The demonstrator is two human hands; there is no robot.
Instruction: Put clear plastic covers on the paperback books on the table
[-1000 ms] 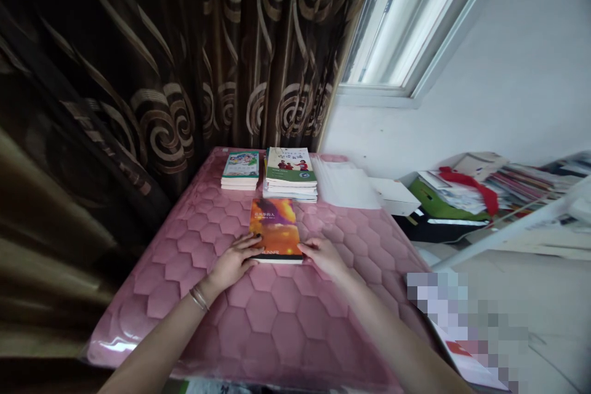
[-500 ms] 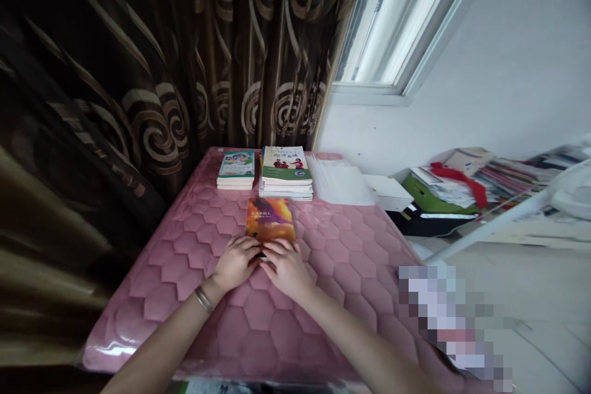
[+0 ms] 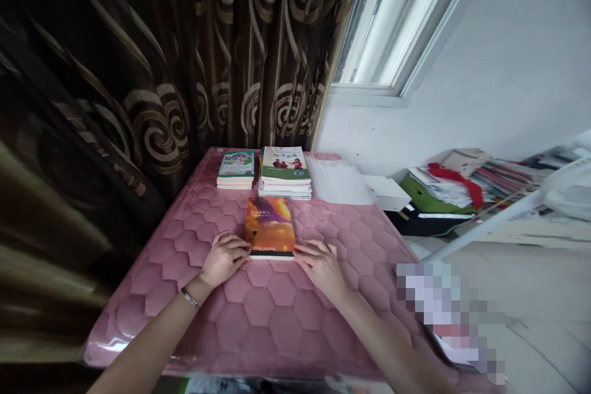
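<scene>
An orange-covered book (image 3: 270, 226) lies flat and closed on the pink quilted table cover (image 3: 258, 320). My left hand (image 3: 224, 257) rests at the book's near left corner, fingers curled against its edge. My right hand (image 3: 321, 261) lies at the near right corner, fingers stretched out and touching the edge. Behind the book stand two stacks: a small one with a teal cover (image 3: 237, 169) and a taller one with a green and white cover (image 3: 285, 172).
A dark curtain with gold swirls (image 3: 138, 74) hangs behind and left of the table. Clear plastic sheets (image 3: 339, 181) lie at the back right corner. Right of the table sit a white box (image 3: 386, 192), a green box and heaps of books and papers (image 3: 466, 181).
Half a second ago both hands lay together over the book's near edge. They have since spread apart to its two near corners. The book lies where it was.
</scene>
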